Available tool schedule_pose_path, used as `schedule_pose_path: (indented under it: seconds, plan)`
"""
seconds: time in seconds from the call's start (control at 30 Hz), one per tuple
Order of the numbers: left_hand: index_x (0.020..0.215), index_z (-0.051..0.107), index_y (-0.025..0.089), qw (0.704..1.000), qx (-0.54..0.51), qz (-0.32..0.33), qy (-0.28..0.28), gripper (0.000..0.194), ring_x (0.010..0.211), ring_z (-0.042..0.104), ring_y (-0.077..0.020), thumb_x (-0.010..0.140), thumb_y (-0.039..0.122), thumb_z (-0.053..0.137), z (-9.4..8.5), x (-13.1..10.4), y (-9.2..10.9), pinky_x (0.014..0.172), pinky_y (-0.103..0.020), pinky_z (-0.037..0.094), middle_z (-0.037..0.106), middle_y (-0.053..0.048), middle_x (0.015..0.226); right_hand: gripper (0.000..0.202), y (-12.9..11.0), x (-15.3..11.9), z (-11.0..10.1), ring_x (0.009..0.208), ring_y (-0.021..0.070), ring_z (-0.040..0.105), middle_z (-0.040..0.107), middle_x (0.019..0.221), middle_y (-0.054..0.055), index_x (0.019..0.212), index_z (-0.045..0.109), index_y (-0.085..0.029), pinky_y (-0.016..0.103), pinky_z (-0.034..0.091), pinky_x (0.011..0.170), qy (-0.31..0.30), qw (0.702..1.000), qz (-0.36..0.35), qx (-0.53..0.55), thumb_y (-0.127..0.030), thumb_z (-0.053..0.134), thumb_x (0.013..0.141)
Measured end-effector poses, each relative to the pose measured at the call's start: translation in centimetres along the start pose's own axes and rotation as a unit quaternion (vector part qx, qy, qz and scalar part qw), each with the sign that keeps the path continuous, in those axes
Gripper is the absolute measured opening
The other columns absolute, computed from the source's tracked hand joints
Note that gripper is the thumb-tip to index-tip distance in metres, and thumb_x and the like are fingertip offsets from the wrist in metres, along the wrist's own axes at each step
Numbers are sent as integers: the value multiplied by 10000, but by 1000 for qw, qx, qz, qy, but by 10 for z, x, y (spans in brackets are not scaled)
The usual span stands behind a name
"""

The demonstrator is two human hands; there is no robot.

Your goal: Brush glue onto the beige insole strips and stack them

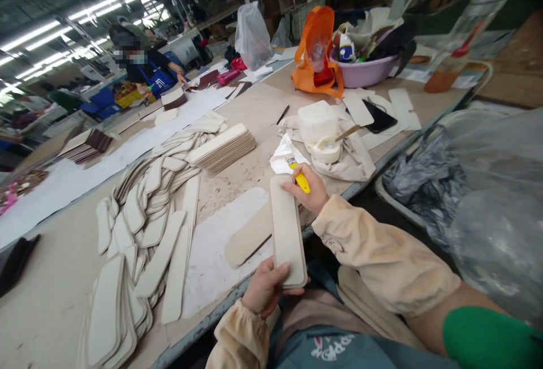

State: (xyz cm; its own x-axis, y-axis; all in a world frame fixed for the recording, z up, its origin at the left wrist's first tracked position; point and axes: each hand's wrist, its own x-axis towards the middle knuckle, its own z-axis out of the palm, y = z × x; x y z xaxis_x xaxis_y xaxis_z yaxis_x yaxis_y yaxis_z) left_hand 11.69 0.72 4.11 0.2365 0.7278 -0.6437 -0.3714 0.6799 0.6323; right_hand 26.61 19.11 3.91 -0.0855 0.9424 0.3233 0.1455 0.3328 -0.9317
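My left hand (pixel 263 290) grips the lower end of a pale strip (pixel 288 233), thumb on the upper face and fingers beneath. The strip is held at the near edge of the table (pixel 250 188), long side running away from me. My right hand (pixel 313 189) is closed around a yellow brush (pixel 302 179), bristle end pointing away, with the thumb at the strip's far end. Whether the bristles touch anything cannot be determined.

Just left of the held strip, a second piece (pixel 246 237) lies flat, partly over a white sheet (pixel 214 256). Further left, a loose heap of strips (pixel 148 205) spreads over the table; beside its far end stands a neat stack (pixel 223 147). Beyond my right hand, a white tub (pixel 318 119) stands on a crumpled cloth (pixel 358 161), with a small pot (pixel 326 151) just in front and a stick (pixel 348 132) resting in it.
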Motion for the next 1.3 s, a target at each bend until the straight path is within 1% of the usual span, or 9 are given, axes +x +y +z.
schedule_pose_path:
  seconds: [0.27,0.47,0.73,0.83,0.93,1.07,1.13,1.2,1.3]
  plan:
    - [1049,656,85,999,38,4,34,481,787,702,-222,703,402,760,-3,-3,-13,589,-241,574,731,-151,913,313,3,-1,1,585,129,441,471,682,-56,848,421,-244,255,381,581,3,1000,9,-12,-382,678,734]
    - [1047,653,85,998,47,-3,39,482,760,695,-212,707,413,753,-6,-6,-16,562,-229,566,728,-140,873,237,1,-2,-2,577,123,444,480,679,-47,816,438,-236,251,376,582,-1,999,-16,-41,-378,626,787]
    - [1036,668,105,997,34,18,68,478,738,668,-171,675,395,786,-11,-12,-18,557,-201,540,719,-126,912,292,7,0,-5,608,131,505,550,703,-46,840,412,-245,260,439,622,-23,999,-8,27,-388,658,779]
    - [1000,692,120,994,24,43,101,460,740,651,-144,633,366,820,-10,-16,-17,569,-174,511,719,-102,922,310,6,2,-7,647,141,541,562,720,-40,853,408,-245,276,465,662,-3,1000,-6,30,-392,669,774]
    - [958,712,124,986,26,65,151,455,704,632,-127,602,380,834,-16,-19,-19,556,-167,476,722,-89,883,319,3,2,-9,641,143,550,567,718,-34,843,407,-243,276,472,643,6,1000,-10,29,-391,679,767]
    - [846,713,107,974,65,90,197,483,510,550,-103,539,455,846,-36,-21,-24,451,-189,385,677,-51,633,270,4,-2,-10,635,152,546,576,720,-19,830,426,-242,283,467,620,-5,999,-32,-11,-366,664,794]
    - [855,697,106,969,77,109,207,528,448,506,-92,532,502,833,-49,-23,-19,435,-205,359,651,-36,578,265,6,-3,-9,637,160,553,587,736,-11,846,429,-245,292,475,615,-10,999,-33,-11,-368,660,803]
    - [953,670,124,960,72,151,224,602,463,512,-100,526,519,826,-62,-27,-5,448,-217,369,649,-20,603,277,9,-2,-7,634,165,567,603,760,-2,864,421,-249,299,489,610,-20,999,-29,-2,-383,658,808]
    - [1089,606,163,931,83,226,275,639,526,515,-105,568,468,815,-79,-36,38,496,-215,402,564,52,567,310,6,9,-1,647,169,607,650,868,32,885,411,-250,310,520,610,-34,999,-24,-2,-418,659,804]
